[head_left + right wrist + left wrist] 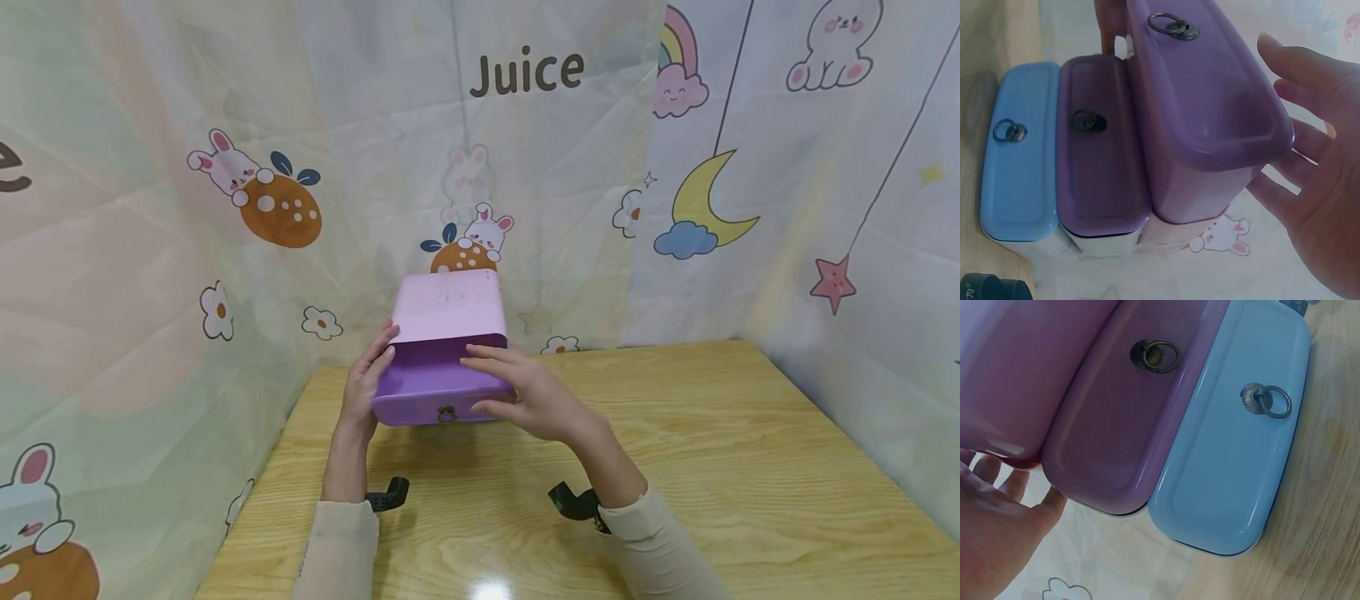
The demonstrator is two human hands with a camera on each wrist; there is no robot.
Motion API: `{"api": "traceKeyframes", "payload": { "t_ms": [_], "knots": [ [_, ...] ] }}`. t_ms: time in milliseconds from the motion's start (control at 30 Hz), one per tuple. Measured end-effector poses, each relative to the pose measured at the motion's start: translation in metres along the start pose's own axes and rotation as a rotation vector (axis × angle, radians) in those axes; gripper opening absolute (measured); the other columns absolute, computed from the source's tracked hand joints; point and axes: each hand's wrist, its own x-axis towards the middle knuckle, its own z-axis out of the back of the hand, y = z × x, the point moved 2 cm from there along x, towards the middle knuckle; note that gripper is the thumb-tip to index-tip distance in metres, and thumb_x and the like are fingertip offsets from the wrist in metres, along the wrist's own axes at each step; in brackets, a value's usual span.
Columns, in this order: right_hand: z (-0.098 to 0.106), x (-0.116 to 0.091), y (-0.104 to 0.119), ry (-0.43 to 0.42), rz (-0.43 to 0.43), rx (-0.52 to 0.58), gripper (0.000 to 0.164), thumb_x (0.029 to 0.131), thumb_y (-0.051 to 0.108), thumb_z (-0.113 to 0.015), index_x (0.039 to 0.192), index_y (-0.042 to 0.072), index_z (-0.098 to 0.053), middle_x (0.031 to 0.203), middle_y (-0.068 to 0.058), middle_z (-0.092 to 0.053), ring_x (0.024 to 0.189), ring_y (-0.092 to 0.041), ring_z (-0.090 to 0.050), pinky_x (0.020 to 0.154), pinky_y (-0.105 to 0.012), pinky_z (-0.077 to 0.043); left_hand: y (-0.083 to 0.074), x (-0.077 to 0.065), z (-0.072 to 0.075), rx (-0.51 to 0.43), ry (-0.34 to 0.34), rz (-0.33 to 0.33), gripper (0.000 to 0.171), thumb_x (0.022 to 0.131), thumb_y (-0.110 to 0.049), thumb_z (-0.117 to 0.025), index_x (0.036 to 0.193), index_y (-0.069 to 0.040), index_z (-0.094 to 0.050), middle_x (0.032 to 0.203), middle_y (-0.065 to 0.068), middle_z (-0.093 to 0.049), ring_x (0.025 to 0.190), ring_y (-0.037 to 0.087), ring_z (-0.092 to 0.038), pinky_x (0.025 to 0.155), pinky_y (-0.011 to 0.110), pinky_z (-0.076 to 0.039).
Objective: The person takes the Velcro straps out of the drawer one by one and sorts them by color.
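Observation:
A small drawer cabinet with a pink casing (450, 307) has its top purple drawer (411, 410) pulled out toward me. A ring handle (447, 412) hangs on that drawer's front. Below it, the left wrist view shows a middle purple drawer (1107, 440) and a light blue drawer (1225, 462), both pushed in. My left hand (362, 396) rests against the cabinet's left side with fingers extended. At the drawer's right end is my right hand (546, 402), fingers spread and slightly bent, thumb close to the drawer front.
The cabinet stands on a wood-grain table (675, 433), near a printed curtain (375, 167) behind it. More curtain hangs along the left and right. A black wrist mount (390, 495) sticks out from the left wrist, another mount (573, 502) from the right.

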Motion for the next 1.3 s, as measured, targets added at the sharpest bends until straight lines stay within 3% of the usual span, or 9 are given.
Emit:
{"api": "traceKeyframes", "payload": {
  "t_ms": [100,367,667,1067,1300],
  "knots": [
    [-0.001,-0.001,0.003,0.004,0.011,0.014,0.06,0.093,0.027,-0.08,0.149,0.022,-0.059,0.161,0.0,-0.049,0.148,-0.025,-0.048,0.119,-0.047,-0.044,0.0,0.0,0.0,0.008,0.0,-0.001,0.045,0.108,-0.016,-0.054,0.152,-0.004,-0.051,0.168,-0.007,-0.037,0.159,0.011,-0.023,0.133,0.041,-0.009],
    [-0.006,-0.001,0.015,0.076,0.052,0.023,0.052,0.095,0.022,-0.078,0.143,0.011,-0.062,0.154,-0.011,-0.057,0.144,-0.025,-0.053,0.115,-0.047,-0.049,0.0,0.0,0.0,0.009,0.003,0.007,0.045,0.109,-0.017,-0.054,0.152,-0.006,-0.052,0.169,-0.007,-0.036,0.159,0.011,-0.023,0.133,0.04,-0.01],
    [-0.011,0.0,0.027,0.155,0.087,-0.048,0.046,0.097,0.027,-0.076,0.139,0.011,-0.066,0.146,-0.005,-0.064,0.136,-0.021,-0.059,0.112,-0.042,-0.052,0.001,-0.001,0.001,0.01,0.013,0.017,0.045,0.109,-0.019,-0.054,0.152,-0.006,-0.051,0.169,-0.008,-0.036,0.16,0.012,-0.021,0.133,0.042,-0.009],
    [-0.014,0.001,0.037,0.121,0.172,-0.057,0.041,0.099,0.034,-0.073,0.135,0.014,-0.068,0.145,-0.005,-0.064,0.136,-0.017,-0.058,0.115,-0.039,-0.049,-0.001,0.0,0.001,0.01,0.014,0.013,0.045,0.109,-0.02,-0.054,0.152,-0.007,-0.052,0.168,-0.009,-0.036,0.159,0.011,-0.022,0.133,0.042,-0.01],
    [-0.015,0.001,0.041,0.09,0.199,-0.049,0.038,0.096,0.03,-0.077,0.13,0.015,-0.071,0.125,0.001,-0.073,0.119,-0.012,-0.063,0.103,-0.031,-0.054,-0.001,0.0,0.001,0.015,0.013,0.018,0.045,0.109,-0.02,-0.054,0.152,-0.008,-0.052,0.168,-0.01,-0.037,0.159,0.01,-0.022,0.133,0.042,-0.009]
  ]
}}
